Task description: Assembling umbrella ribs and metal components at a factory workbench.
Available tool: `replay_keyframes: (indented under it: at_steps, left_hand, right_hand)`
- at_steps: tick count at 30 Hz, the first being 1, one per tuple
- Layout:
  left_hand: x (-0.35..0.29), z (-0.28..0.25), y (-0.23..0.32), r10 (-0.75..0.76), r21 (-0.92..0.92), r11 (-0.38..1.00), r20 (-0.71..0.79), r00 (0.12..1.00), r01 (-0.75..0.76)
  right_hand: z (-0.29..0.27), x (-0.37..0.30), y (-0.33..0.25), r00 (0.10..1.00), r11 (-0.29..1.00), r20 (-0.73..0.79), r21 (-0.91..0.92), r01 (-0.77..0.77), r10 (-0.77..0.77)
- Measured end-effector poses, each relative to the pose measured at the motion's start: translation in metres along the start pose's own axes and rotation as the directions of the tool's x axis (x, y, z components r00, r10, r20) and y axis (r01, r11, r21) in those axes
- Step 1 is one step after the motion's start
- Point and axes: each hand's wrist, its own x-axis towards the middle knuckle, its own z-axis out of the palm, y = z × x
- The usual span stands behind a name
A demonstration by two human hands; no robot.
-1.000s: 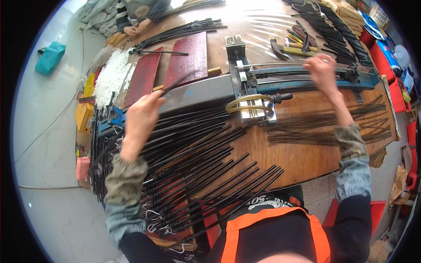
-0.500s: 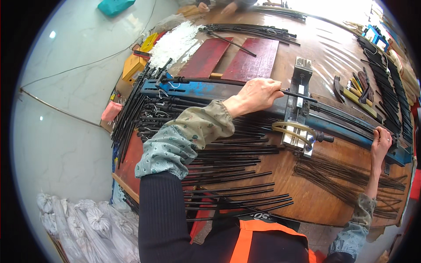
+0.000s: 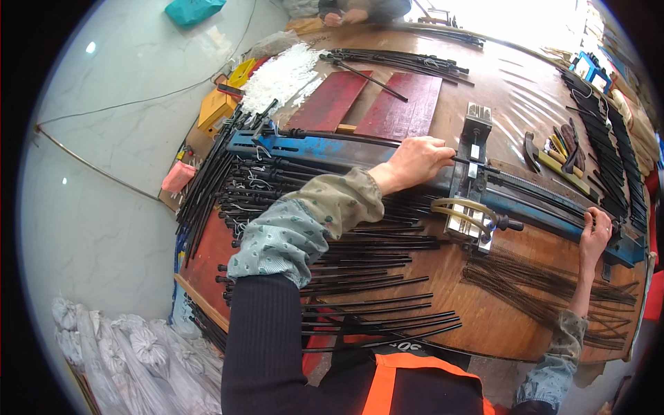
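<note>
My left hand (image 3: 416,163) is closed in a pinch around a thin black rod (image 3: 462,161), just left of the metal clamp block (image 3: 477,149) on a long blue metal bench rig (image 3: 318,148). From the clamp a thin coil spring (image 3: 536,185) runs right along the rig. At its right end my right hand (image 3: 596,234) is bent with thumb and fingers together; what lies between them is too small to make out. Beneath the clamp sits a metal fixture with a looped tan hose (image 3: 462,205). Many black rods (image 3: 373,277) lie in front of the rig.
Loose springs (image 3: 546,280) lie at the right front. Red boards (image 3: 398,107), a white heap (image 3: 280,76) and more rods fill the far side. Hand tools (image 3: 564,155) lie right of the clamp. Another person's hands (image 3: 346,16) are at the far edge.
My left hand has slid slightly right, closer to the clamp. My right hand has shifted a little left along the rig. The whole view has moved slightly.
</note>
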Motion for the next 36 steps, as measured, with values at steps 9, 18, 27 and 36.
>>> replay_keyframes:
  at_steps: [9,18,27,36]
  left_hand:
    - [0.014,0.002,0.000,-0.039,0.005,0.999,0.112,0.993,0.039]
    - [0.030,0.007,0.004,-0.123,0.148,0.983,0.101,0.987,0.107]
    - [0.004,0.009,0.021,-0.063,0.067,0.996,-0.042,0.997,0.066]
    - [0.014,-0.004,-0.051,0.332,0.233,0.931,-0.226,0.916,-0.280]
  right_hand:
    - [-0.034,0.012,-0.119,0.987,0.984,-0.014,0.074,0.162,-0.162]
    - [-0.036,-0.005,-0.172,0.990,0.934,0.078,0.348,0.082,-0.116]
    - [-0.024,-0.029,-0.212,0.934,0.699,0.355,0.679,-0.224,-0.045]
    - [-0.035,-0.064,-0.228,0.754,0.908,0.543,0.384,0.170,-0.370]
